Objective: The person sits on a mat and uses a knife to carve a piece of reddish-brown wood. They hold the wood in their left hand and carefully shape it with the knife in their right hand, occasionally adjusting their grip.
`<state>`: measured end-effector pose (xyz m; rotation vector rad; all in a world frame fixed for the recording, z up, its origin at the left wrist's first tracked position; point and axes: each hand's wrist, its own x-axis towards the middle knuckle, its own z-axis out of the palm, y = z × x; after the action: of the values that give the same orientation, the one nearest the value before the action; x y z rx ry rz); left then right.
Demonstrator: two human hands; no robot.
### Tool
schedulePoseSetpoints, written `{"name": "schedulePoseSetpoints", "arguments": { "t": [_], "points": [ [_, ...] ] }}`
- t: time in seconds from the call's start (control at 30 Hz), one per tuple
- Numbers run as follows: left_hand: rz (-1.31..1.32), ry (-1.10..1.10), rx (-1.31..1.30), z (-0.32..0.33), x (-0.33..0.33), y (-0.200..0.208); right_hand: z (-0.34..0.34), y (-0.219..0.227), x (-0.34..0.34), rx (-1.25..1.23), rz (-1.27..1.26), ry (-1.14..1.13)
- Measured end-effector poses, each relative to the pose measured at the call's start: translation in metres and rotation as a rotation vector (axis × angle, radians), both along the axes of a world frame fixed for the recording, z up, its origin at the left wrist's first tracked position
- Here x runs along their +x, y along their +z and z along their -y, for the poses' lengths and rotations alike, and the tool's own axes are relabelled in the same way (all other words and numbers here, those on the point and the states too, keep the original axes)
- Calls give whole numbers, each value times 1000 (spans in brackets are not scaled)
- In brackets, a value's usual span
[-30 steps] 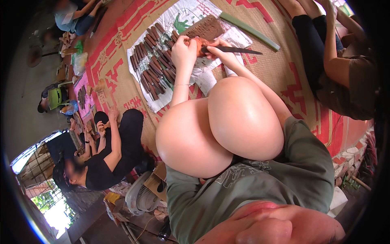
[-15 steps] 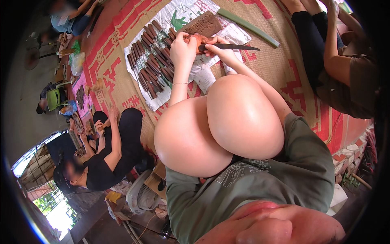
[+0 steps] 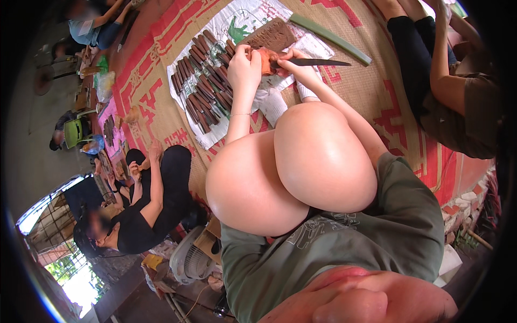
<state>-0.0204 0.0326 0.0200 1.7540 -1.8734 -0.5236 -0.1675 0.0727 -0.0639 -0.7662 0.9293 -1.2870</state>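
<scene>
The person sits on a woven mat (image 3: 371,102) with both knees drawn up and both arms stretched out past them to the far side. The left hand (image 3: 245,67) is closed around a small reddish-brown lump (image 3: 265,58), fingers curled over its top and wrist bent slightly down. The right hand (image 3: 293,60) is clamped on the handle of a knife (image 3: 318,62); the dark blade lies nearly level and points to the right, and the handle end meets the lump between the two hands. The lump sits far from the body, just over the white sheet (image 3: 237,27) spread on the mat.

On the sheet, left of the hands, lie rows of dark brown sticks (image 3: 202,81), packed side by side. A flat brown slab (image 3: 272,35) rests just beyond the hands, and a long green strip (image 3: 331,37) lies on the mat to its right. A person in black (image 3: 145,215) sits at the left; another person's arm (image 3: 441,70) shows at the far right.

Compared with half a second ago, both hands keep the same grip, and lump and knife sit in almost the same place between them. The blade lies a little more level than before.
</scene>
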Motion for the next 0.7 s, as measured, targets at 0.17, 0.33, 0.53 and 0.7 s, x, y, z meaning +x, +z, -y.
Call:
{"name": "schedulePoseSetpoints", "arguments": {
  "t": [0.17, 0.33, 0.53, 0.7],
  "points": [
    [7, -8, 6, -1, 0, 2, 1, 0, 4, -32, 18, -3],
    [-14, -2, 20, -1, -1, 2, 5, 5, 5, 5, 19, 5],
    [9, -7, 21, -1, -2, 1, 3, 11, 3, 31, 3, -16],
    [8, -28, 15, -6, -3, 0, 5, 7, 5, 22, -7, 0]
  ]
}}
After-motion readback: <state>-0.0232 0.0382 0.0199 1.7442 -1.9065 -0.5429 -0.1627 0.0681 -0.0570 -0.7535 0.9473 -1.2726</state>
